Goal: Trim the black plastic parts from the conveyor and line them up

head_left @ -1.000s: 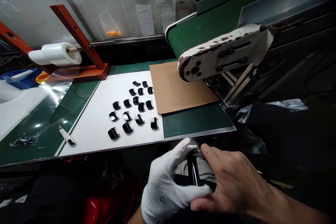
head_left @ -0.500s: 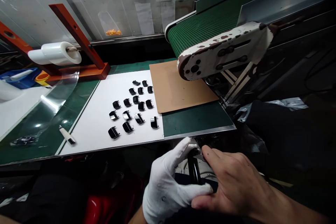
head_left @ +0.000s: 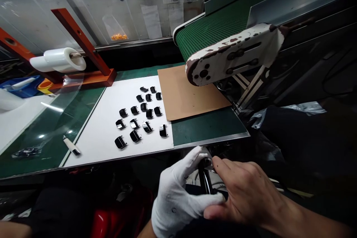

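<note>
My left hand (head_left: 177,197), in a white glove, is curled round a glossy black part (head_left: 205,180) below the table's front edge. The bare right hand (head_left: 245,189) meets it from the right, its fingertips at the upper end of the part and its thumb against the gloved thumb. What the right fingertips pinch is too small to make out. Several small black pieces (head_left: 135,136) lie spread on a white sheet (head_left: 97,134). A white-handled cutter (head_left: 71,145) rests at the sheet's left edge.
Brown cardboard (head_left: 192,98) lies right of the sheet, under the end of a green conveyor (head_left: 217,31). A film roll (head_left: 63,59) hangs on an orange-red stand (head_left: 80,41) at the left. The table's metal edge (head_left: 212,142) runs just above my hands.
The view has shifted slightly. Both hands keep nearly the same grip, and the black part between them has tilted a little.
</note>
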A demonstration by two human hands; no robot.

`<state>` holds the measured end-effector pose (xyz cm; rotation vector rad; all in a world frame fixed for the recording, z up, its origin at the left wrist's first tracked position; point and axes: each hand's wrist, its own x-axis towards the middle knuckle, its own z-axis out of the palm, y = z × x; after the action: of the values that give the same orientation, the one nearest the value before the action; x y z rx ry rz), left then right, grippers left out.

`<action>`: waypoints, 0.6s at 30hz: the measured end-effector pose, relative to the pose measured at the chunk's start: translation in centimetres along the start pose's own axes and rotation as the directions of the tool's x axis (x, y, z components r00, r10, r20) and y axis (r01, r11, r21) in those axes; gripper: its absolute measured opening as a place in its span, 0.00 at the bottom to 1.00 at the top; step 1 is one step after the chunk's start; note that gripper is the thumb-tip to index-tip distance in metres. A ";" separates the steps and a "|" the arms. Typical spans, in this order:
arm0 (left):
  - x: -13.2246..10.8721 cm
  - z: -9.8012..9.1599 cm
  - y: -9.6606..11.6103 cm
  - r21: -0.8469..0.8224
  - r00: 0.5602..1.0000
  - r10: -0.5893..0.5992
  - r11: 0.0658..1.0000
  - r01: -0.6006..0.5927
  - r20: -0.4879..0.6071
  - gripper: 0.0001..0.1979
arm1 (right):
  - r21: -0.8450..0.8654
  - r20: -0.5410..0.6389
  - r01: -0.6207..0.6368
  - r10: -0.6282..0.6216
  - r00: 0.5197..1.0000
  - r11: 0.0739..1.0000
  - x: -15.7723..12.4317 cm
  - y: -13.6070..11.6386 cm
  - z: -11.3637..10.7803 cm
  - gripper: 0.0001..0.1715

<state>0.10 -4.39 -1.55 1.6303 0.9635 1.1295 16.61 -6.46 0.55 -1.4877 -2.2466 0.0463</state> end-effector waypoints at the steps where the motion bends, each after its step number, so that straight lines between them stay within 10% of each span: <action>1: 0.0 0.0 -0.1 0.004 1.000 0.003 1.000 -0.003 -0.002 0.37 | -0.004 -0.001 0.006 -0.006 1.000 1.000 0.0 0.1 0.0 0.49; 18: 0.3 0.3 -0.6 -0.002 0.996 -0.085 0.996 0.085 0.007 0.36 | -0.090 -0.052 0.080 -0.085 0.995 0.993 -0.3 0.8 0.7 0.43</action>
<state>0.40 -4.03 -2.12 1.5759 1.0171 1.0660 17.13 -6.28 -0.37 -1.4204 -2.2896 -0.1193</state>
